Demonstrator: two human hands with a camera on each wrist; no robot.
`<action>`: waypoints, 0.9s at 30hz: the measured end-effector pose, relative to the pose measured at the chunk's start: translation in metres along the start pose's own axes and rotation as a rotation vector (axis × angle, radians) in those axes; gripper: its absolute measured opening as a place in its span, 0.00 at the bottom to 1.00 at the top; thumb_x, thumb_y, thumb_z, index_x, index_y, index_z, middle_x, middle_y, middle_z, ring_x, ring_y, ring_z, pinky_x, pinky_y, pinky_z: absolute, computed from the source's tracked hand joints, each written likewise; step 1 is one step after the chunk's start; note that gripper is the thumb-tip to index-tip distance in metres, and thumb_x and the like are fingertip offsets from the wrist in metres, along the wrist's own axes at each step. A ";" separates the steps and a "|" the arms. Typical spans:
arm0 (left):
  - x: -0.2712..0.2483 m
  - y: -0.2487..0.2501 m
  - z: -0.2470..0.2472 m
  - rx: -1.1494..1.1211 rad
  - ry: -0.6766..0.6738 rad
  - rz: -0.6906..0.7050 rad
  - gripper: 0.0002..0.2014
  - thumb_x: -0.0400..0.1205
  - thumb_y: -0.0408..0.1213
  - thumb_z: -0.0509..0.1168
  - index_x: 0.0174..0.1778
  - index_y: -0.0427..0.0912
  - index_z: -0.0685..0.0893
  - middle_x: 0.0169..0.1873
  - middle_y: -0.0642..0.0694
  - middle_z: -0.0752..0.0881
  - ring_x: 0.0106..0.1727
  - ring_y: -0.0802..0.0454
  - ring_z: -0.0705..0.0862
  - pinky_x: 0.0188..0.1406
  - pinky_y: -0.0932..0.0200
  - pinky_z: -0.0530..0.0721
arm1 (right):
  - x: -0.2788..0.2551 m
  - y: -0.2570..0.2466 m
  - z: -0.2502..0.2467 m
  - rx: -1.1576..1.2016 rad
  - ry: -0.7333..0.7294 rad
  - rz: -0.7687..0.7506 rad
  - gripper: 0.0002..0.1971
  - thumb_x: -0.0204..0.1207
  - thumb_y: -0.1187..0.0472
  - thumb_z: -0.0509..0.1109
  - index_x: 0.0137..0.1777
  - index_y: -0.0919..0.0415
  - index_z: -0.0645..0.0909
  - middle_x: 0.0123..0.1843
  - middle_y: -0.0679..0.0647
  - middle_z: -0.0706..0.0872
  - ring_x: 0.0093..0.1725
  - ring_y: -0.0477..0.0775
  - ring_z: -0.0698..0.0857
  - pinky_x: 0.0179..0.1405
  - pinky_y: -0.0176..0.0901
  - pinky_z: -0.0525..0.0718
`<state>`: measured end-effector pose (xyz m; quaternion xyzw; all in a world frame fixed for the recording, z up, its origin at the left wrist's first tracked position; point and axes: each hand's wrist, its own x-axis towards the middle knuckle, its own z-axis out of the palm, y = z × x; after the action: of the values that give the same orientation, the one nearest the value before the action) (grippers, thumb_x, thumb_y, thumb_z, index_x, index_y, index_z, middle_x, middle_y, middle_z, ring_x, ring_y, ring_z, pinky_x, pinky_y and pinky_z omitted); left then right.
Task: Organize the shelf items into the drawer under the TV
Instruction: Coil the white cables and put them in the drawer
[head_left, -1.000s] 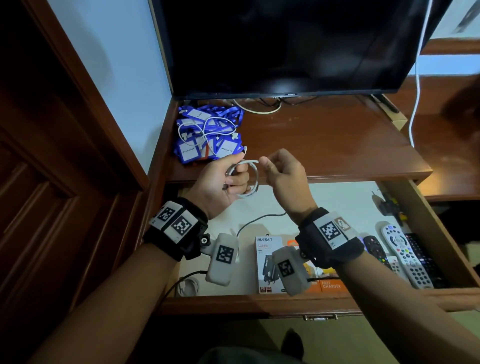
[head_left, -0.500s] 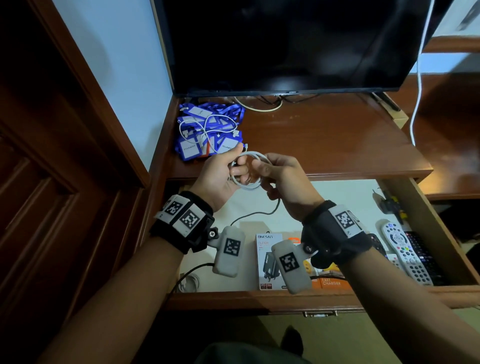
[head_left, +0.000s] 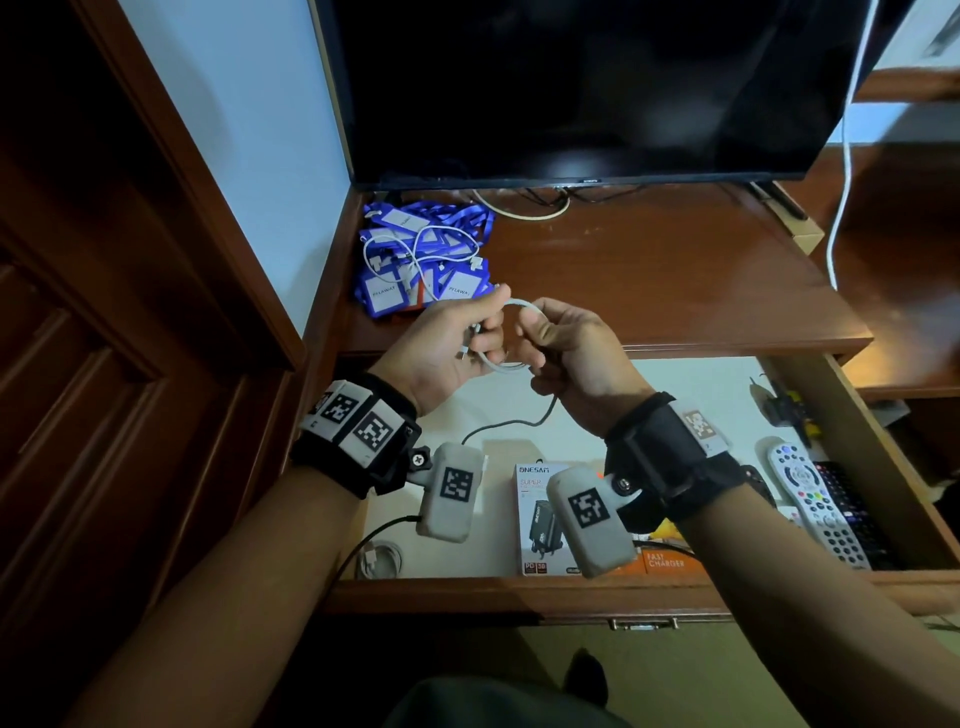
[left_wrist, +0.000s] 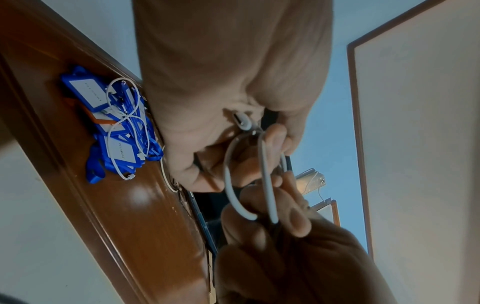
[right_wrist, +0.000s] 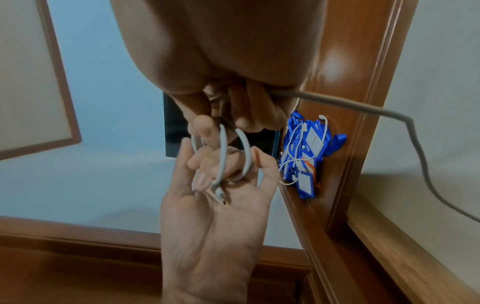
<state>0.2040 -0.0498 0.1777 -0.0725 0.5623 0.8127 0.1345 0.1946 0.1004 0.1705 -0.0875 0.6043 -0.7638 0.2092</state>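
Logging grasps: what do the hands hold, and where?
Both hold the thin white charging cable: left hand near its plug end, right hand on the coiled loops.

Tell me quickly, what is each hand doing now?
Left hand: holds the coiled white cable.
Right hand: pinches the same cable's loop.

White cable (head_left: 511, 332) up in the air over the open drawer (head_left: 883, 431), wound into a small coil with its metal-tipped plug (left_wrist: 241, 120) lying in the palm and a loose tail trailing down toward the drawer floor. On the shelf (head_left: 649, 270) under the TV, at the back-left corner, a heap of blue lanyards and badge holders (head_left: 423, 257) lies flat, and a thin white cable (head_left: 415, 249) sprawls loosely across the top of it.
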 end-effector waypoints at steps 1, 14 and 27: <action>0.000 0.000 -0.001 -0.008 0.001 -0.002 0.19 0.85 0.44 0.61 0.27 0.44 0.72 0.19 0.51 0.67 0.27 0.53 0.66 0.41 0.58 0.71 | 0.000 0.000 -0.001 -0.020 -0.012 0.004 0.14 0.86 0.62 0.57 0.37 0.59 0.74 0.22 0.51 0.70 0.20 0.45 0.59 0.22 0.37 0.51; -0.001 0.000 0.011 -0.262 0.089 -0.071 0.19 0.88 0.41 0.54 0.31 0.42 0.71 0.18 0.51 0.67 0.17 0.57 0.65 0.19 0.66 0.70 | 0.003 -0.003 0.011 0.008 0.113 0.139 0.24 0.83 0.47 0.60 0.26 0.53 0.65 0.19 0.48 0.62 0.20 0.47 0.53 0.22 0.38 0.48; -0.001 -0.016 0.006 -0.210 0.135 -0.130 0.21 0.86 0.41 0.59 0.25 0.45 0.68 0.14 0.53 0.65 0.16 0.58 0.59 0.24 0.65 0.62 | 0.007 0.021 0.015 -0.080 0.195 0.008 0.20 0.83 0.53 0.64 0.32 0.65 0.74 0.22 0.52 0.65 0.18 0.45 0.58 0.16 0.32 0.54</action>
<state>0.2101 -0.0393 0.1659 -0.1771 0.4759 0.8500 0.1405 0.1987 0.0807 0.1532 -0.0187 0.6523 -0.7429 0.1489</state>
